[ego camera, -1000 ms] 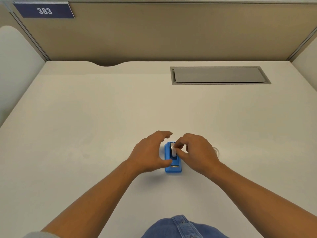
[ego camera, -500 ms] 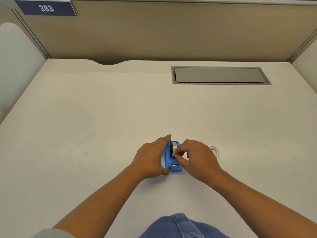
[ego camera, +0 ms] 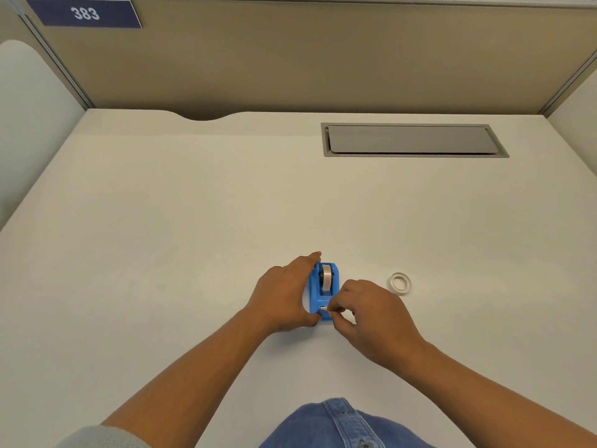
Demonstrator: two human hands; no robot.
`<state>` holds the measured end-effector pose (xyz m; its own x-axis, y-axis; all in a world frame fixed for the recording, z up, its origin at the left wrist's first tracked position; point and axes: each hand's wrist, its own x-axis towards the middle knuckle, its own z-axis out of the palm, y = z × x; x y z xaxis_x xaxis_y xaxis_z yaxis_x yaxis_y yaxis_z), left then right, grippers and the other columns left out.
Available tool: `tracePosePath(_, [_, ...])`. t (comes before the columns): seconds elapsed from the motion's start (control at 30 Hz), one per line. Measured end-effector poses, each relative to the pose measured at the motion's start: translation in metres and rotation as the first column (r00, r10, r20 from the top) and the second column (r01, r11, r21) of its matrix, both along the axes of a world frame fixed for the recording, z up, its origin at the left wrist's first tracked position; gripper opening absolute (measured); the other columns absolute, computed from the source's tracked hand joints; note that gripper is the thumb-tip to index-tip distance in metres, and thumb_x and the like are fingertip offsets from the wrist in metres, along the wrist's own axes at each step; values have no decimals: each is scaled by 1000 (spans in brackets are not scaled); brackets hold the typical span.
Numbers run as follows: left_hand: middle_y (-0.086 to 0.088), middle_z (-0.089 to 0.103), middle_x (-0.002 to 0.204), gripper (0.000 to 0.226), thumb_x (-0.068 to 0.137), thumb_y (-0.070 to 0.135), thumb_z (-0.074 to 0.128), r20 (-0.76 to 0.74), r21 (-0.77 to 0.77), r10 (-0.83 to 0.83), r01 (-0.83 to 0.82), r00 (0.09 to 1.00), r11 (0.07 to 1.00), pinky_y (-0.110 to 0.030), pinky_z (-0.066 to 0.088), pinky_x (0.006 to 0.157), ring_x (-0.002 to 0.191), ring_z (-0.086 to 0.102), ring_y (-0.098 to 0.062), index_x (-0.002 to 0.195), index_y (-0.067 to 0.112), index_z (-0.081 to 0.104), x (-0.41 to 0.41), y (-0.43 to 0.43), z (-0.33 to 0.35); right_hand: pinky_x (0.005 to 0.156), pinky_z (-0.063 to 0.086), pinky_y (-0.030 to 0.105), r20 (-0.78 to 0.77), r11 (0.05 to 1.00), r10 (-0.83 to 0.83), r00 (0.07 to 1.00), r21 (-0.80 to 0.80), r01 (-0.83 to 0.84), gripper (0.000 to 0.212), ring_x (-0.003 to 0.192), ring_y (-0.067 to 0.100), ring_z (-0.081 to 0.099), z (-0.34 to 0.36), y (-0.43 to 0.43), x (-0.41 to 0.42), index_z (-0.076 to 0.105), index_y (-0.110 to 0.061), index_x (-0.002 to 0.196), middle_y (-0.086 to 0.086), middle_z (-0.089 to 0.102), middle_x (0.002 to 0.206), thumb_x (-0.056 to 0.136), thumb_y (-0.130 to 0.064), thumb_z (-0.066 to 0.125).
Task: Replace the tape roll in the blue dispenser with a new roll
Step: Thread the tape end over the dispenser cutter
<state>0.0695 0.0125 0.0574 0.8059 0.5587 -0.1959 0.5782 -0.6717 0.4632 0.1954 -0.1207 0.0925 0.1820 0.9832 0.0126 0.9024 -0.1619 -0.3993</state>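
Observation:
The blue dispenser (ego camera: pixel 324 291) stands on the white desk near me, with a clear tape roll (ego camera: pixel 326 275) seated in it. My left hand (ego camera: pixel 284 294) wraps around the dispenser's left side and holds it. My right hand (ego camera: pixel 371 313) is at the dispenser's near end, thumb and finger pinched together at the cutter, apparently on the tape's end; the strip itself is too thin to see. A thin, nearly spent tape ring (ego camera: pixel 400 282) lies flat on the desk to the right, apart from both hands.
A grey cable hatch (ego camera: pixel 413 140) is set into the desk at the back right. Beige partition walls close the back and sides, with a blue sign reading 383 (ego camera: pixel 84 13) at the upper left. My denim-clad knee (ego camera: pixel 342 425) shows at the bottom edge.
My right hand has moved from the top of the roll toward me, down to the cutter end of the dispenser. This uncovered the roll and the ring on the right. The left hand kept its hold.

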Motion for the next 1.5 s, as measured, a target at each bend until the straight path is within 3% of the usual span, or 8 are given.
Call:
tracePosePath(0.2, [9,37,152,108,64,54,78,-5,-5,-2,2,1000,1000,-34,40,104,127,48,-19,149,31,15,1,1,0,53,47,24,64,999,33,997,26,-35,7,67,11,58,-7,-10,-6,71,-26,85,-8,67,77,84,-30,66])
tracePosePath(0.47, [10,37,151,108,63,53,78,3,-15,8,-8,1000,1000,-34,41,102,126,49,-18,148,32,15,1,0,-3,51,39,16,71,998,37,997,43,-40,10,62,10,60,-25,-17,-10,69,-22,80,-5,68,73,75,-27,76])
tracePosePath(0.8, [11,40,149,110,61,56,79,22,-36,14,-13,1000,999,-33,43,99,122,52,-16,148,33,15,0,2,-8,46,42,22,182,968,93,979,213,-132,14,56,14,54,-53,-16,-5,65,-15,73,1,64,66,72,-19,78])
tracePosePath(1.1, [16,38,149,113,60,54,79,68,-86,36,-30,997,996,-31,45,96,120,53,-12,147,38,9,-3,1,-13,46,31,25,263,933,79,962,321,-164,13,53,18,48,-70,-7,0,62,-13,69,4,61,63,74,-17,73])
tracePosePath(1.3, [15,37,150,113,60,54,79,74,-120,56,-47,996,992,-33,45,99,123,52,-12,148,37,10,-2,1,-17,43,37,26,286,931,82,955,319,-176,12,53,18,50,-73,-9,3,65,-13,71,5,64,65,77,-20,73])
tracePosePath(1.5, [16,34,152,112,63,50,80,107,-166,88,-69,990,984,-28,40,101,129,46,-8,148,36,9,-3,1,-17,41,35,25,290,941,49,956,308,-142,14,51,18,49,-79,-15,6,66,-13,72,3,61,63,79,-20,75])
